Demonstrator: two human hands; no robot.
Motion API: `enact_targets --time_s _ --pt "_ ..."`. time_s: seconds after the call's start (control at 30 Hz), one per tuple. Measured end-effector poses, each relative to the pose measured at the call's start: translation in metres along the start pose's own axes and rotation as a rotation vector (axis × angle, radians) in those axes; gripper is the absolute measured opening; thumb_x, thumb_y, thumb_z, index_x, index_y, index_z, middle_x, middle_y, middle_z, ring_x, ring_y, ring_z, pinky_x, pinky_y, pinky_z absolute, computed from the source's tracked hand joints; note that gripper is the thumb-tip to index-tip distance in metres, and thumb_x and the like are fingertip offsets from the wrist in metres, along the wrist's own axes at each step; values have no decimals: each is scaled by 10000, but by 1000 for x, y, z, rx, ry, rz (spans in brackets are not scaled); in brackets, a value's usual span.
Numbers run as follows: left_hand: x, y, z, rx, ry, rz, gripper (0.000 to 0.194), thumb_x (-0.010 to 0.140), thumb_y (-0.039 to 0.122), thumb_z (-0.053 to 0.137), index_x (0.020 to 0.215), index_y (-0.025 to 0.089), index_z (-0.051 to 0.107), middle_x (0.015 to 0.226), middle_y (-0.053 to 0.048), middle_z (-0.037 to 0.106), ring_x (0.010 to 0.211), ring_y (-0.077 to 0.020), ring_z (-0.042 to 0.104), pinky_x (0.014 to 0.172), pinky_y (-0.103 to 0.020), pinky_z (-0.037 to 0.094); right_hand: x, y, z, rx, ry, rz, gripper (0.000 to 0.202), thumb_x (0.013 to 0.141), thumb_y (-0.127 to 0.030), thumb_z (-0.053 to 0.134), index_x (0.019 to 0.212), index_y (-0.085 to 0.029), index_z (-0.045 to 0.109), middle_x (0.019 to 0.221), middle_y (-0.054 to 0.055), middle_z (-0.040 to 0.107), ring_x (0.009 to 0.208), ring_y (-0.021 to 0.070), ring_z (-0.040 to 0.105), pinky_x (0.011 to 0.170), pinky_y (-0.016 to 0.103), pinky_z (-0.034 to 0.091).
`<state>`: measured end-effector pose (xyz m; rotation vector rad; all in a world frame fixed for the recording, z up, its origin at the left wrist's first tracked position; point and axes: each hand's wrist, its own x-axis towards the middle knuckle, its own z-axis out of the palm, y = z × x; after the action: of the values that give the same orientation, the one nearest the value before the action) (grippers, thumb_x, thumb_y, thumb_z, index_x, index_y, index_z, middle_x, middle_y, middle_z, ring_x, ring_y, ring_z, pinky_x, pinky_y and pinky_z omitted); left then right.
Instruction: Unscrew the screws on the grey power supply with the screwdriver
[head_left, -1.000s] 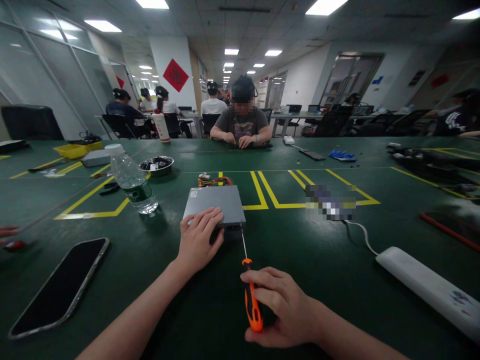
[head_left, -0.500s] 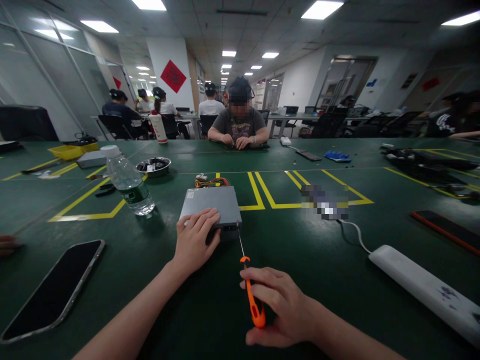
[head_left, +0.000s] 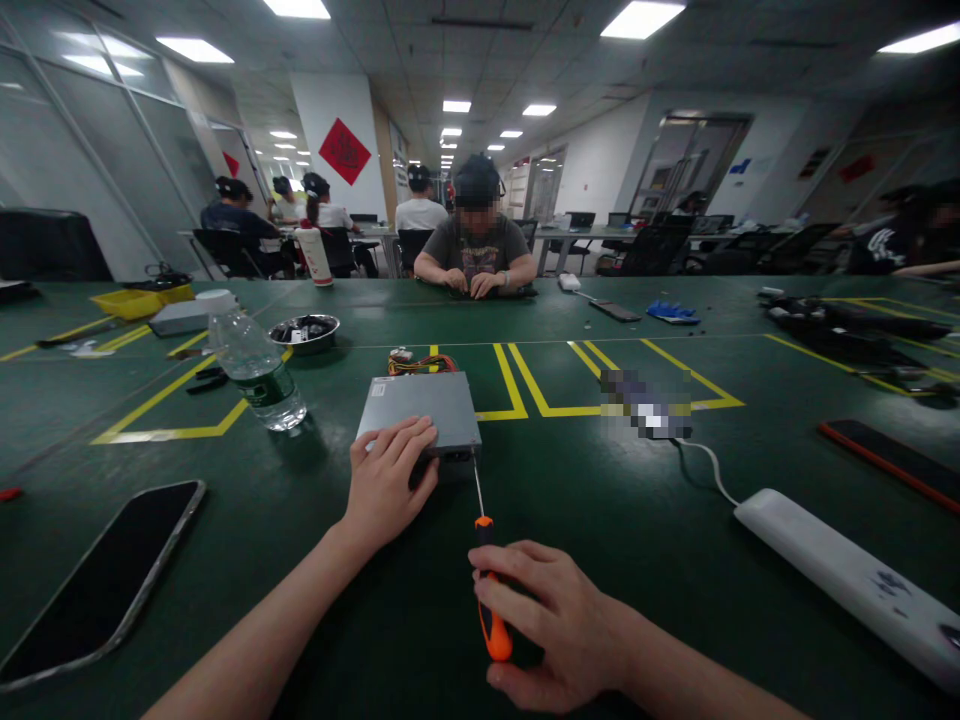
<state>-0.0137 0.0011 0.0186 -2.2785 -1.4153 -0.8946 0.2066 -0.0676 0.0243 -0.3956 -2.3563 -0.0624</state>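
A grey metal computer power supply (head_left: 439,400) lies flat on the green table, with a bundle of coloured wires (head_left: 421,362) at its far side. My left hand (head_left: 391,475) holds it at the near left corner, fingers over the top and thumb against the near face. An orange and black screwdriver (head_left: 489,590) is in the grip of my right hand (head_left: 551,620). Its shaft points away from me, and the tip meets the near face of the power supply by its right corner. Whether a screw sits under the tip is too small to tell.
Left of the power supply stand a water bottle (head_left: 259,370) and a metal bowl (head_left: 304,333) of small parts. A phone (head_left: 105,580) lies near left. To the right are a white power strip (head_left: 840,580) and another phone (head_left: 892,460). Across the table sits a person (head_left: 476,245).
The screwdriver handle has turned in my right hand and shifted slightly left. My left hand keeps its hold on the power supply. At the far left edge, another person's hand has left view.
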Motion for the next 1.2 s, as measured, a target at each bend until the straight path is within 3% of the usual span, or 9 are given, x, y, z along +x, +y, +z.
enact_targets --time_s 0.1,0.2,0.33,0.53,0.63,0.77,0.9,1.0,1.2 --pt "0 0 0 0 -4 2 292 838 264 484 1129 261 513 1226 -37 589 1128 -235 527 897 -440 279 2 -2 -1 -57 -57 -49 331 958 -362 302 1067 -130 511 987 160 646 833 192 649 657 321 510" --pt "0 0 0 -7 0 -2 296 836 262 489 1131 263 513 1226 -37 590 1127 -234 528 902 -439 276 -2 -1 2 -67 15 -59 285 942 -369 397 1011 -115 506 985 154 658 763 164 654 672 306 508" --pt "0 1 -1 -19 -7 -12 288 840 265 487 1126 265 517 1233 -36 586 1140 -233 518 912 -436 272 -7 0 5 -38 68 -20 311 927 -422 434 992 -120 469 967 152 662 824 166 651 708 295 507" --pt "1 2 -3 -26 -22 -14 282 846 259 476 1125 255 514 1236 -31 583 1151 -223 510 919 -429 268 -2 -1 3 -55 -77 -60 306 952 -350 354 1087 -119 503 988 166 644 812 193 649 650 326 509" --pt "0 2 -2 -27 -19 -17 287 842 257 480 1127 257 512 1236 -29 583 1148 -223 512 918 -429 269 -6 0 7 -72 4 -65 265 917 -353 465 1005 -106 500 996 183 642 744 177 652 636 313 500" --pt "1 3 -3 -32 -7 -21 287 837 254 488 1122 260 521 1231 -36 587 1143 -229 515 921 -433 270 -11 2 11 -10 97 -5 270 882 -364 521 977 -122 449 998 176 640 859 173 643 712 276 498" --pt "1 2 -3 -35 -3 -15 284 835 251 493 1116 261 529 1229 -36 588 1137 -231 520 915 -433 278 -8 1 6 -21 -7 0 334 898 -389 432 1104 -128 457 1019 160 627 920 199 625 738 313 508" --pt "1 2 -3 -36 -5 -11 282 837 251 490 1117 260 527 1227 -37 589 1138 -230 519 917 -433 277 -4 -1 3 -86 -63 -51 297 919 -346 380 1093 -140 506 991 154 641 874 200 638 702 333 515" --pt "0 1 -2 -32 -10 -14 286 838 248 487 1122 255 523 1232 -41 585 1146 -231 513 918 -432 272 -7 1 7 -66 77 -33 280 913 -364 455 1039 -114 463 983 158 660 817 157 655 724 293 509"
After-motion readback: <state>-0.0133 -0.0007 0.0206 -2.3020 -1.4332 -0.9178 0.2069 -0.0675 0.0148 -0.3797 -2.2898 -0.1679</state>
